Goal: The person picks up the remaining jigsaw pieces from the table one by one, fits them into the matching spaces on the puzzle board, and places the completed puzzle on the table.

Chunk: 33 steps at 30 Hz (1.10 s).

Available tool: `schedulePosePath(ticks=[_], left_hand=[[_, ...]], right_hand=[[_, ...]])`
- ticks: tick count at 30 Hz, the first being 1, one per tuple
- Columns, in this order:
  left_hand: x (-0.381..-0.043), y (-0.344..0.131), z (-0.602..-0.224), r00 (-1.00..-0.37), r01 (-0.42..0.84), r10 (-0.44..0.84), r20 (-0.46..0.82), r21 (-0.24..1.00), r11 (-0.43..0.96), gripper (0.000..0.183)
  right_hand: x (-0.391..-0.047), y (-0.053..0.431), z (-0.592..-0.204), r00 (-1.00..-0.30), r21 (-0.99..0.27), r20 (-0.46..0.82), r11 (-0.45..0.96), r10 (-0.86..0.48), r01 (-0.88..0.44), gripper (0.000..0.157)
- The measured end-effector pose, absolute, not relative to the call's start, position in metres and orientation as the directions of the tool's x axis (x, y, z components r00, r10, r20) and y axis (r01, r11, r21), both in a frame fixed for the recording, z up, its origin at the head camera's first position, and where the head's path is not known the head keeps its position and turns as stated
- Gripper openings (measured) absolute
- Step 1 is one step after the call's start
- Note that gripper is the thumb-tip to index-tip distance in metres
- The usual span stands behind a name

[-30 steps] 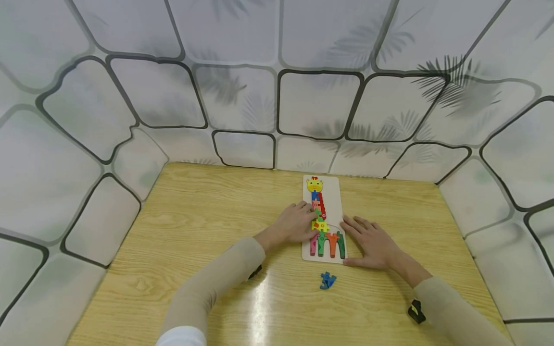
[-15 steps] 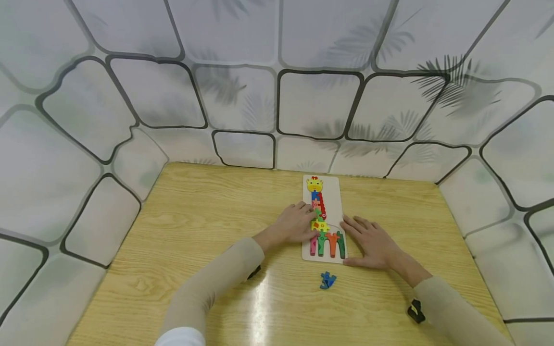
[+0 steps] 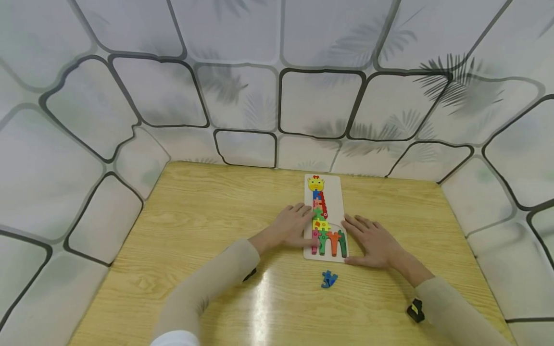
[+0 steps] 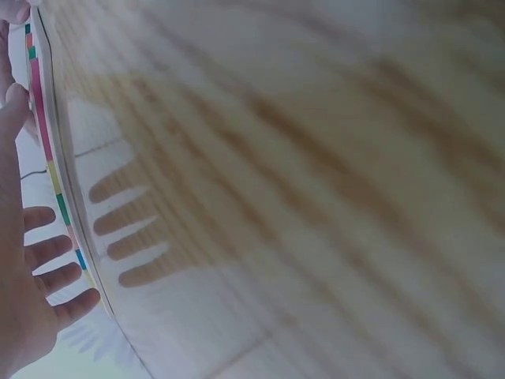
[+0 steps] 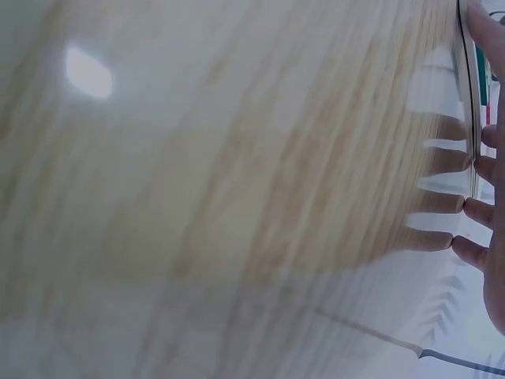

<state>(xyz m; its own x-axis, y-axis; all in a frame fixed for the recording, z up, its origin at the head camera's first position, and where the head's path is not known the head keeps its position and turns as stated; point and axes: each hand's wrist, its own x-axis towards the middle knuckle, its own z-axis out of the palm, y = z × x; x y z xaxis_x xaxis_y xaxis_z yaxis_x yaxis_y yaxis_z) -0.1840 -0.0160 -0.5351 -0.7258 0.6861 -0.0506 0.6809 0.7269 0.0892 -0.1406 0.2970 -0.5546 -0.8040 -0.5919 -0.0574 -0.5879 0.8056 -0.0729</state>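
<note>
In the head view a white giraffe puzzle board [image 3: 334, 197] lies on the wooden table. Coloured pieces fill the neck, chest and legs below the yellow giraffe head [image 3: 316, 184]. My left hand [image 3: 291, 227] rests along the board's left side; its thumb lies over the pink leg piece [image 3: 314, 235] and its fingertips reach the neck pieces. Flat beside the board's right edge, my right hand [image 3: 371, 242] touches it with extended fingers. Both wrist views show straight fingers, on the left hand [image 4: 47, 276] and the right hand [image 5: 491, 181]. Neither hand grips anything.
Blue puzzle pieces [image 3: 329, 279] lie loose in front of the board. The wooden table [image 3: 207, 206] meets patterned white walls [image 3: 320, 103] at the back and sides. A small black object [image 3: 416, 311] is by the right sleeve.
My left thumb has drawn down from the yellow chest piece to the pink leg piece, and the left hand has shifted slightly left. The right hand stays in place. The view has shifted slightly.
</note>
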Motion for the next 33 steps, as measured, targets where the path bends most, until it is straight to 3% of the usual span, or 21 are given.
schedulePosePath(ticks=[14, 33], left_hand=[[-0.176, -0.024, -0.539, -0.715, 0.683, 0.688, -0.122, 0.086, 0.725, 0.109], [-0.175, -0.028, -0.541, -0.707, 0.692, 0.688, -0.163, 0.039, 0.720, 0.119]], right_hand=[[-0.121, 0.301, -0.559, -0.792, -0.092, 0.010, 0.788, -0.610, -0.608, 0.099], [-0.082, 0.275, -0.550, -0.851, -0.064, 0.112, 0.850, -0.514, -0.522, 0.090]])
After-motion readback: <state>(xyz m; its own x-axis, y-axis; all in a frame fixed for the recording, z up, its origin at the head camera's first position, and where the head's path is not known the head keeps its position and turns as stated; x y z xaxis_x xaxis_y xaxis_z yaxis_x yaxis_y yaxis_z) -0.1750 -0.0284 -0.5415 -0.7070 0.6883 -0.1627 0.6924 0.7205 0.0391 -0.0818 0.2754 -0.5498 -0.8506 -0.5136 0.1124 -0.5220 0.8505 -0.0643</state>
